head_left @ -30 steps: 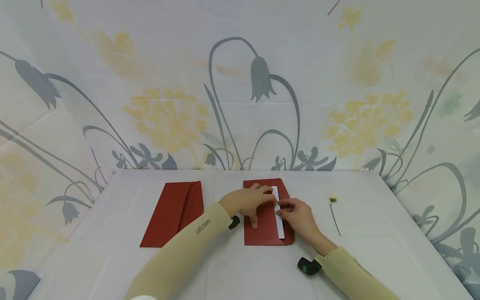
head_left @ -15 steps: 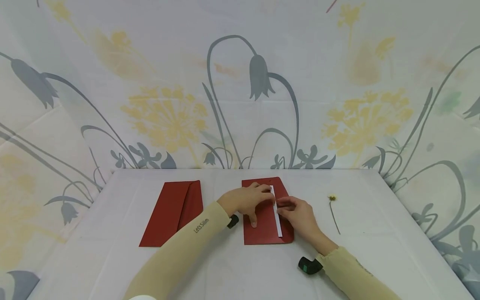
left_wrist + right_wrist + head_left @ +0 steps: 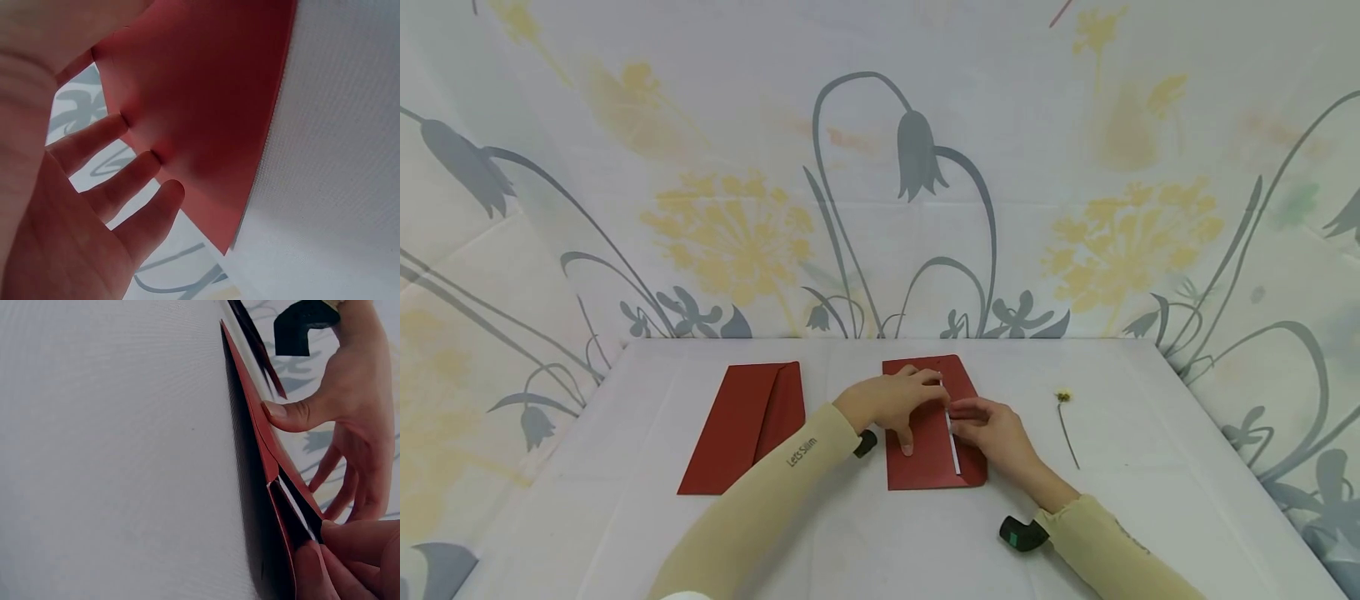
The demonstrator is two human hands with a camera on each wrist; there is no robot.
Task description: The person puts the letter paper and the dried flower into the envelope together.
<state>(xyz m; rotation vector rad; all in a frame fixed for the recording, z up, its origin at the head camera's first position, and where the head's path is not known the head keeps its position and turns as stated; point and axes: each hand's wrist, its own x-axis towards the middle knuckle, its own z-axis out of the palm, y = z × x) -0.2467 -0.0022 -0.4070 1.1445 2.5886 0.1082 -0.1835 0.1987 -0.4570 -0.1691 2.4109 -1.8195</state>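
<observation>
Head view: left hand (image 3: 891,406), fingers loosely spread, is pressing on the red envelope (image 3: 927,442); right hand (image 3: 996,433) is pinching the white paper (image 3: 954,450), just a sliver showing at the envelope's opening.

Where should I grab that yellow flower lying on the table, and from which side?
Probably pinch the thin stem near its closer end, coming from the near side with the right hand, the nearer hand, once it's free. The flower lies flat with its head at the far end, so that grip should spare the petals.
</observation>
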